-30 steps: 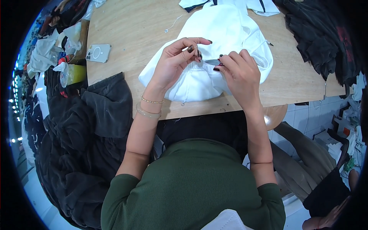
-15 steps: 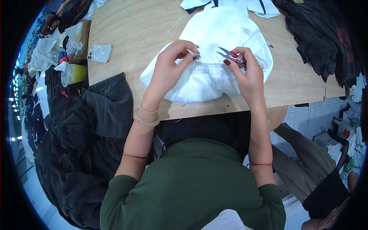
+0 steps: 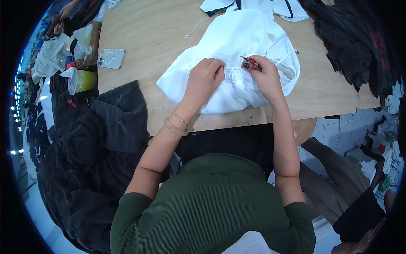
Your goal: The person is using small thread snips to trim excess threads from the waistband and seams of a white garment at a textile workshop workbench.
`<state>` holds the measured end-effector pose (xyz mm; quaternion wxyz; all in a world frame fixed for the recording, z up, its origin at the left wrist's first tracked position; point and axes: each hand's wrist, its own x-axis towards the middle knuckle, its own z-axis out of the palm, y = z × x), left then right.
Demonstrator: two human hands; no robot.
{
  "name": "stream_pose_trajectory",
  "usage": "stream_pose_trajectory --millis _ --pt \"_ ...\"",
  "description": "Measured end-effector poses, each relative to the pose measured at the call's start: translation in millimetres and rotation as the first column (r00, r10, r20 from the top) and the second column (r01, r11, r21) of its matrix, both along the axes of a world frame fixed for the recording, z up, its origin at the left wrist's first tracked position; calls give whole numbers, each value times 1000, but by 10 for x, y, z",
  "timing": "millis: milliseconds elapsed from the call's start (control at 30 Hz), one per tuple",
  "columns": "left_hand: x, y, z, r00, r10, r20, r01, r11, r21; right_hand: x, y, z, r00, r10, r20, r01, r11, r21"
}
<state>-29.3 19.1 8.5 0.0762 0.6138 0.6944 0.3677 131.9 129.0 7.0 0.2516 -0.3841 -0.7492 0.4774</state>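
A white garment (image 3: 237, 36) with a gathered elastic waistband (image 3: 237, 75) lies on the wooden table in front of me. My left hand (image 3: 206, 78) is closed on the left end of that waistband, fingers curled and partly hidden. In my right hand (image 3: 266, 76) is a pair of small red-handled scissors (image 3: 250, 63), gripped above the right part of the band. Their blades point up and to the left, close together. A white drawcord (image 3: 286, 56) trails from the garment at its right side.
The wooden table (image 3: 148, 25) bears a phone (image 3: 111, 58) at the left and dark garments (image 3: 351, 42) at the right. A cup of yellow drink (image 3: 83, 81) stands left of the table. Dark cloth (image 3: 84, 169) is heaped beside me; another person's legs (image 3: 334, 169) are at right.
My left hand has moved right and down onto the waistband, its fingers now curled in. My right hand has shifted slightly left, and the scissors' blades have come closer together.
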Motion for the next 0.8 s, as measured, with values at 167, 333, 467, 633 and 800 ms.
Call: stream_pose_trajectory --millis 167,333,467,633,800 --pt "-132 -30 26 905 94 415 -74 995 -63 -15 50 -11 1000 -19 14 21 992 -125" --pt "-168 -78 153 899 89 429 -43 992 -117 -26 58 55 1000 -5 8 7 982 -187" --pt "-129 -113 247 968 -71 239 103 987 -123 -24 63 48 1000 -15 25 20 981 -193" --pt "-106 -91 131 976 -62 211 91 987 -131 -37 53 64 1000 -6 21 10 979 -203" --pt "-100 -44 157 972 -39 232 80 982 -171 -16 52 72 1000 -5 11 7 978 -210"
